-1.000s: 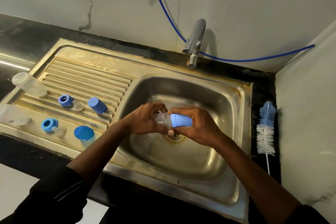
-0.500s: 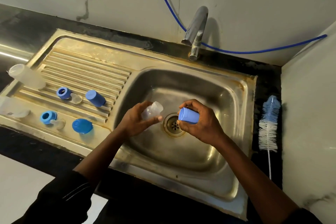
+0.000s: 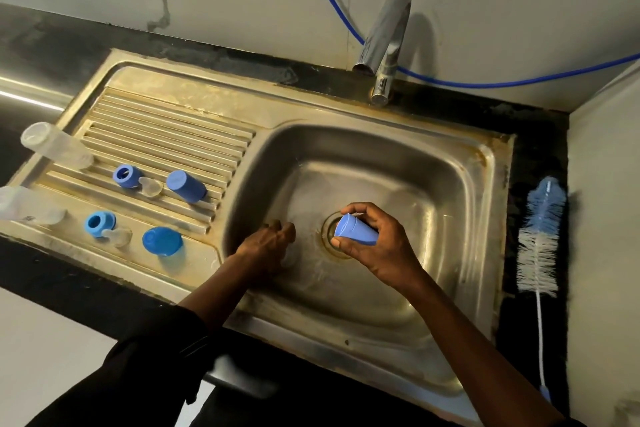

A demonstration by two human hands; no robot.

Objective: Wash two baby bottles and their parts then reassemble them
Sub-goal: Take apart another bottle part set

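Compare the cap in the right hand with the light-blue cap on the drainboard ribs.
The held cap is gripped by the right hand; the ribs cap lies untouched. The held cap is over the drain; the ribs cap rests on the drainboard. Both are light blue and lie sideways.

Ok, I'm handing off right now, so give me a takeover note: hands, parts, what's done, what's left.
Right hand: grips a light blue cap over the basin.
Left hand: low in the basin, fingers curled; what it holds is hidden.
Drainboard: two clear bottles lying down, two blue rings, two clear teats, two blue caps.
Brush: on the counter, right of the basin.
Done: bottles taken apart.
Left: whether the parts are washed cannot be told; wash as needed, then reassemble both.
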